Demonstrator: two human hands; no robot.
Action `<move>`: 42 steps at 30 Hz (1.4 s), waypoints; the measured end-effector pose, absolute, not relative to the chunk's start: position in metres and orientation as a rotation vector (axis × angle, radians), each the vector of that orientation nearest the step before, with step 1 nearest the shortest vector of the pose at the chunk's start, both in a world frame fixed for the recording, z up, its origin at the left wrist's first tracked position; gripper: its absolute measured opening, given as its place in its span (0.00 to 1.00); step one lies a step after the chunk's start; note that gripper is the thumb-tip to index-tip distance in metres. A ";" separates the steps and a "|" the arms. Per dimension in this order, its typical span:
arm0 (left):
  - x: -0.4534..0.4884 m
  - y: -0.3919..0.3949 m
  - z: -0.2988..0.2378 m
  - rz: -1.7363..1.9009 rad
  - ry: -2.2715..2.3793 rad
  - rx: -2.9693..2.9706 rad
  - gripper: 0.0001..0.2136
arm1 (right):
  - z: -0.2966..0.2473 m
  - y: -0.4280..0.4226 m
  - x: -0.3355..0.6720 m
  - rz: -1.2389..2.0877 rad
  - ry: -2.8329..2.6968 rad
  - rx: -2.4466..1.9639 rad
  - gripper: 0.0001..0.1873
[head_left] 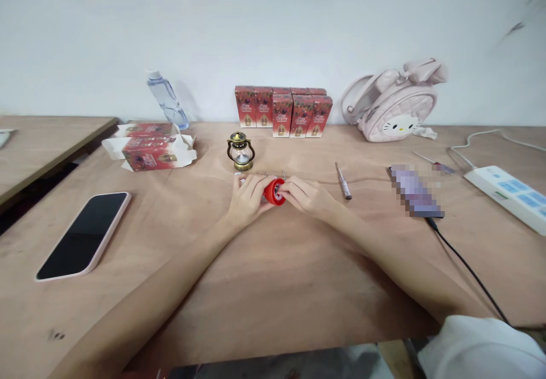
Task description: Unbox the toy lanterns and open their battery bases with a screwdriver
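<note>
Both my hands meet at the middle of the wooden table (273,276) around a small red round part (274,192). My left hand (248,196) is closed on its left side, fingers curled round it. My right hand (307,195) pinches its right side. A small brass-coloured lantern (241,151) stands upright just behind my left hand. Thin metal pins lie on the table right behind my fingers. A small screwdriver (343,181) lies to the right of my right hand.
A black phone (84,234) in a pink case lies at left. Opened red boxes (150,147) and a tilted water bottle (167,99) sit at back left, several red boxes (282,110) by the wall, a pink bag (394,106), a blurred device (414,191) with cable, and a power strip (507,195) at right.
</note>
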State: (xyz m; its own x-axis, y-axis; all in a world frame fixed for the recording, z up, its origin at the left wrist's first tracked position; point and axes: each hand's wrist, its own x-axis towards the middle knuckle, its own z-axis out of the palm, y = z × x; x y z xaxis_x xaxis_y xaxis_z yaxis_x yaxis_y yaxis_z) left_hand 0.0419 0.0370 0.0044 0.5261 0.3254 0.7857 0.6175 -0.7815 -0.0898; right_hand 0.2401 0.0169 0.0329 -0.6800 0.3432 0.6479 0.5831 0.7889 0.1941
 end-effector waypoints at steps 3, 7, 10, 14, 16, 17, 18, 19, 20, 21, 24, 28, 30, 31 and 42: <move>0.042 0.037 0.005 -1.141 -0.776 -2.418 0.18 | 0.031 0.017 0.238 -0.536 -2.355 -0.718 0.13; 0.043 0.037 0.005 -1.159 -0.769 -2.424 0.17 | 0.029 0.020 0.238 -0.528 -2.372 -0.731 0.13; 0.043 0.037 0.006 -1.152 -0.767 -2.423 0.17 | 0.029 0.022 0.239 -0.519 -2.385 -0.723 0.14; 0.043 0.037 0.005 -1.150 -0.754 -2.423 0.17 | 0.029 0.023 0.240 -0.546 -2.412 -0.739 0.14; 0.043 0.037 0.005 -1.129 -0.771 -2.429 0.17 | 0.029 0.023 0.240 -0.585 -2.421 -0.747 0.14; 0.043 0.037 0.004 -1.119 -0.778 -2.432 0.18 | 0.028 0.022 0.240 -0.611 -2.419 -0.744 0.14; 0.043 0.038 0.004 -1.115 -0.779 -2.435 0.18 | 0.028 0.022 0.239 -0.637 -2.411 -0.737 0.14; 0.043 0.038 0.004 -1.118 -0.772 -2.436 0.18 | 0.027 0.022 0.239 -0.660 -2.401 -0.729 0.14; 0.043 0.038 0.004 -1.126 -0.763 -2.435 0.18 | 0.027 0.022 0.238 -0.677 -2.390 -0.721 0.13; 0.043 0.038 0.004 -1.136 -0.752 -2.433 0.18 | 0.027 0.022 0.238 -0.688 -2.379 -0.710 0.13; 0.043 0.038 0.005 -1.155 -0.733 -2.426 0.18 | 0.026 0.021 0.237 -0.706 -2.346 -0.681 0.12; 0.043 0.037 0.004 -1.125 -0.776 -2.445 0.18 | 0.025 0.021 0.237 -0.695 -2.332 -0.709 0.12; 0.043 0.038 0.003 -1.115 -0.797 -2.458 0.19 | 0.024 0.021 0.237 -0.665 -2.334 -0.719 0.12; 0.042 0.038 0.002 -1.115 -0.800 -2.463 0.19 | 0.024 0.021 0.237 -0.647 -2.334 -0.714 0.12; 0.043 0.038 0.003 -1.179 -0.750 -2.448 0.19 | 0.026 0.020 0.237 -0.621 -2.307 -0.692 0.11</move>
